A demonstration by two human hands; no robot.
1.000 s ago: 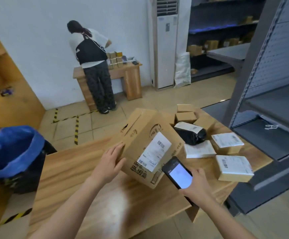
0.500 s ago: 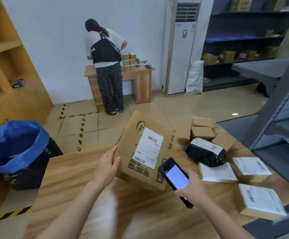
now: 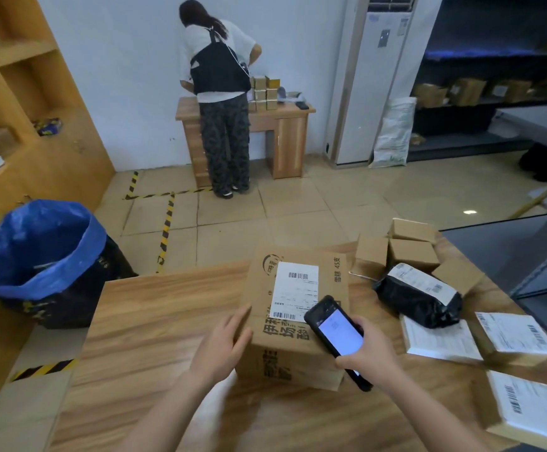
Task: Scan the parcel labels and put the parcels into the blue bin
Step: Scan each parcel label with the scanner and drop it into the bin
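A large cardboard box (image 3: 293,347) lies flat on the wooden table (image 3: 154,321), its white label (image 3: 295,290) facing up. My left hand (image 3: 223,345) touches the box's left side with fingers spread. My right hand (image 3: 368,355) grips a black scanner phone (image 3: 335,337) with a lit screen, held over the box's right part, just below the label. The blue bin (image 3: 37,249), a blue bag in a dark container, stands on the floor to the left of the table.
More parcels lie on the table's right side: a black poly bag (image 3: 415,298), several small brown boxes (image 3: 412,252), and flat labelled boxes (image 3: 520,334). A person (image 3: 220,93) stands at a desk by the far wall. Wooden shelving at left, grey shelving at right.
The large box was tilted up on edge by my left hand; now it lies flat with the label up. My left hand's grip has loosened. The camera view turned leftward.
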